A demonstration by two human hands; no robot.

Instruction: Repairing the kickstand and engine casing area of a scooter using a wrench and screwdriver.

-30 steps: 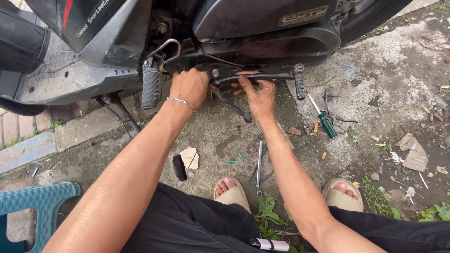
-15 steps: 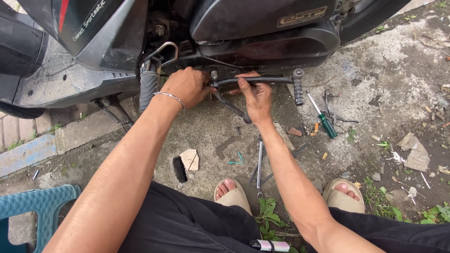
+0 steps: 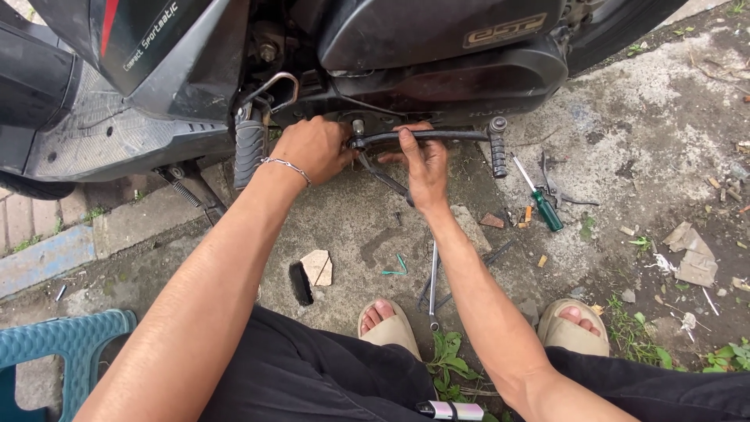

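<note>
Under the scooter [image 3: 437, 47], the right hand [image 3: 426, 168] has its fingers clamped on the kick lever [image 3: 437, 136], while the left hand [image 3: 316, 148] at its nine o'clock seems curled on the lever's pivot, grip unclear.

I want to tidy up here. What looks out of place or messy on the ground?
Tools lie loose on the concrete: a green-handled screwdriver right of the kick lever, a wrench near the feet. Stone chips and crumpled paper scraps are scattered about. Nothing looks spilled.
</note>
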